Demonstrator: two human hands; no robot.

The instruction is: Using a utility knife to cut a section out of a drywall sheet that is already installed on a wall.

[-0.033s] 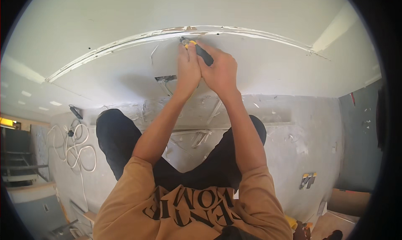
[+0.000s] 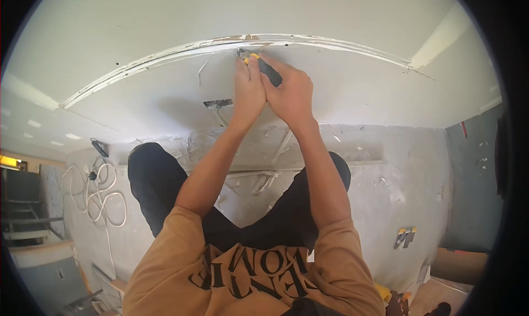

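Observation:
A hand tool [image 2: 270,72] with a black-and-yellow handle and a small metal front end is held between both hands. My right hand [image 2: 293,93] wraps round its dark handle. My left hand [image 2: 249,93] is closed at the yellow front part, thumb and fingers pinching there, wrists close together. The metal end meets the white panel just under a long, ragged seam [image 2: 182,52], where the surface is chipped and peeling. Its exact shape is partly hidden by my fingers. Below my left hand, a rectangular cutout [image 2: 218,103] in the panel has a wire hanging from it.
Torn strips and scraps [image 2: 264,182] lie on the grey floor between my knees. A coiled white cable [image 2: 99,197] with a black plug lies at left. Flat tools with yellow edges [image 2: 405,238] rest at right, near a brown roll [image 2: 458,265]. Dark shelving [image 2: 23,197] stands far left.

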